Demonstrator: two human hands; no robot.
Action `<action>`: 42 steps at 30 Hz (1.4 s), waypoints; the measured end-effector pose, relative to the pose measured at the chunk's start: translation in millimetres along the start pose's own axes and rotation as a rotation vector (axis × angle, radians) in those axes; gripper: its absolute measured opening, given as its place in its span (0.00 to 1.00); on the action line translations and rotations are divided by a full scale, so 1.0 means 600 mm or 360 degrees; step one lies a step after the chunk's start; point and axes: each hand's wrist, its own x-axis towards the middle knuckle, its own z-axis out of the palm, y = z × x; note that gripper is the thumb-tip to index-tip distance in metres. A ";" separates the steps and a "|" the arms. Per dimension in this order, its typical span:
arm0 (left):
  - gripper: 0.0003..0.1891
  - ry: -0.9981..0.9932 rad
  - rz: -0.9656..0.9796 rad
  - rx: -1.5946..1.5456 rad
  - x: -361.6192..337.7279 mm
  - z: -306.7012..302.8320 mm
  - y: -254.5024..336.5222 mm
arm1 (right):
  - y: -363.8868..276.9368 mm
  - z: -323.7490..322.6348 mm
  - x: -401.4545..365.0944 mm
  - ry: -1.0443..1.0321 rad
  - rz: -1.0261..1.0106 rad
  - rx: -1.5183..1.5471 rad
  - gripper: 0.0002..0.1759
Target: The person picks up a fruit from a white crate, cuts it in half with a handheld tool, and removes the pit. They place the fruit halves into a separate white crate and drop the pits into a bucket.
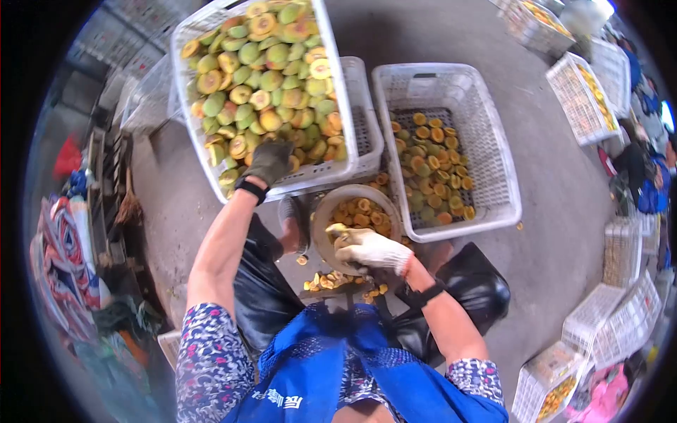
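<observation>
My left hand (270, 162), in a dark glove, reaches over the near edge of a tilted white crate (347, 134) heaped with green and yellow peach halves (271, 95). Its fingertips are lost among the fruit, so their grip cannot be judged. Above a round bucket (321, 233) between my legs, my right hand (374, 250), in a white glove, is closed on a yellowish peach half (337, 230). Orange-yellow fruit pieces (361, 215) lie inside that bucket. At its right stands another white crate (486, 176), its floor partly covered with cut halves (434, 166).
The heaped crate rests on another white crate (367, 120). Fruit scraps (331, 280) are strewn below the bucket. A wooden pallet (106, 190) and bundled cloth (67, 247) lie to the left. More crates (582, 99) and seated people (649, 155) line the right side.
</observation>
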 end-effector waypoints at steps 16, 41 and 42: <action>0.24 -0.0037 -0.0761 -0.2851 -0.088 -0.121 0.207 | 0.023 -0.038 0.002 0.1270 -0.1196 -0.1723 0.06; 0.22 0.0782 -0.0402 -0.2322 -0.087 -0.023 0.318 | 0.045 0.009 0.023 0.1297 -0.1026 -0.1921 0.09; 0.22 0.0773 -0.0405 -0.2321 -0.086 -0.024 0.314 | 0.042 0.006 0.019 0.1297 -0.1021 -0.1913 0.09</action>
